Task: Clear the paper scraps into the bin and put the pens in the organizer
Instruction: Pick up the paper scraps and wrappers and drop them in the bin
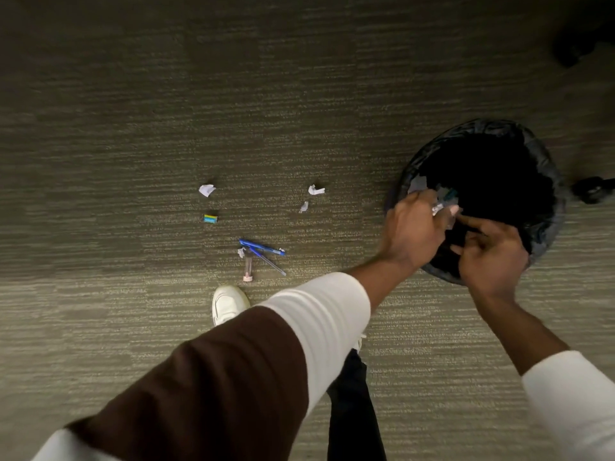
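Note:
A round bin (542,161) lined with a black bag stands on the carpet at the right. Both my hands hover over its near rim. My left hand (412,227) pinches a crumpled paper scrap (438,207) above the opening. My right hand (489,257) is beside it, its forefinger touching the same scrap. On the carpet lie loose paper scraps (207,190), (315,190), (303,206), and a small one (241,252) by the pens. Two blue pens (261,247), (268,261) cross each other, with a pink pen (247,269) just below. No organizer is in view.
A small blue and yellow block (210,218) lies left of the pens. My white shoe (228,302) stands just below the pens. A dark wheeled chair base (592,189) sits right of the bin, with another dark shape (575,44) at the top right.

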A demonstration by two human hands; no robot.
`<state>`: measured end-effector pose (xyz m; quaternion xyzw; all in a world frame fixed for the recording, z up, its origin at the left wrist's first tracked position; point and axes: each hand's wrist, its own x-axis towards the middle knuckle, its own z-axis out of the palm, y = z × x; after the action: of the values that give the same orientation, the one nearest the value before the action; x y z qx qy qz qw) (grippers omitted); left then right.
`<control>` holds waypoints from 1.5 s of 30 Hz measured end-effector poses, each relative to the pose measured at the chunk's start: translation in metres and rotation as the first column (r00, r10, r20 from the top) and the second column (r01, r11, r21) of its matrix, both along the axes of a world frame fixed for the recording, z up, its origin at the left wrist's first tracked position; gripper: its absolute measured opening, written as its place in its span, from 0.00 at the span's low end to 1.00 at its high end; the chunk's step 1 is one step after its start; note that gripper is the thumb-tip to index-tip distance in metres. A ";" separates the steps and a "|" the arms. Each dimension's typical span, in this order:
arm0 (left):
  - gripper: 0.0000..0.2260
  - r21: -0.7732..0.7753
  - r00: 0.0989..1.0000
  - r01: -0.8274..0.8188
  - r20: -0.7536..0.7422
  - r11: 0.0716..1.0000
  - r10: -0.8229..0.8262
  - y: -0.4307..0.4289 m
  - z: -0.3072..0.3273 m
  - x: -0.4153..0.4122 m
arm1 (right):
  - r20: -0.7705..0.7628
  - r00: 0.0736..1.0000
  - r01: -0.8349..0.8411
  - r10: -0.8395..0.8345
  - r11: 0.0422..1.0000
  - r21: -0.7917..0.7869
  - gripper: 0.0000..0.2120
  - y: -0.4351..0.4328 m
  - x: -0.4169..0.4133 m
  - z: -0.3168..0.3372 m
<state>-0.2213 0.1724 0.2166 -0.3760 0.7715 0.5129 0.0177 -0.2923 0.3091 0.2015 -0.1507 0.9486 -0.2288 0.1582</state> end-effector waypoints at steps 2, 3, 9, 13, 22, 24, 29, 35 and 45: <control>0.14 -0.015 1.000 -0.014 0.026 1.000 0.014 -0.005 -0.005 0.012 | -0.019 1.000 -0.016 0.015 0.999 -0.040 0.17 -0.004 0.007 0.002; 0.13 -0.027 0.998 -0.021 0.057 0.999 0.022 -0.009 -0.008 0.021 | -0.012 0.999 -0.033 0.032 0.997 -0.068 0.16 -0.008 0.012 0.003; 0.04 -0.025 0.968 0.004 0.251 1.000 0.003 -0.043 -0.032 0.099 | 0.062 0.956 -0.275 0.287 0.949 -0.156 0.09 -0.055 0.056 0.003; 0.03 -0.022 0.936 -0.003 0.352 1.000 0.011 -0.076 -0.050 0.155 | 0.144 0.892 -0.410 0.429 0.901 -0.141 0.05 -0.098 0.085 -0.009; 0.09 -0.098 0.856 -0.036 0.511 0.994 0.082 -0.162 -0.128 0.247 | 0.448 0.695 -0.699 0.562 0.675 0.237 0.39 -0.175 0.129 -0.120; 0.10 -0.174 0.838 -0.004 0.537 0.985 0.099 -0.180 -0.155 0.265 | 0.447 0.697 -0.708 0.561 0.639 0.302 0.42 -0.191 0.135 -0.155; 0.24 -0.313 0.754 0.134 0.648 0.940 0.108 -0.234 -0.223 0.310 | 0.295 0.703 -0.711 0.647 0.649 0.271 0.41 -0.218 0.140 -0.230; 0.46 -0.358 0.773 0.094 0.614 0.929 0.159 -0.296 -0.272 0.334 | 0.196 0.675 -0.711 0.711 0.557 0.429 0.34 -0.233 0.143 -0.274; 0.36 -0.354 0.833 0.312 0.548 0.881 -0.075 -0.297 -0.284 0.322 | 0.085 0.585 -0.748 0.807 0.496 0.441 0.17 -0.219 0.148 -0.288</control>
<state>0.1008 -0.1251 -0.0679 -0.4125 0.8660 0.2046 0.1951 -0.1441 0.0896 -0.0862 -0.5378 0.8111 0.0939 0.2100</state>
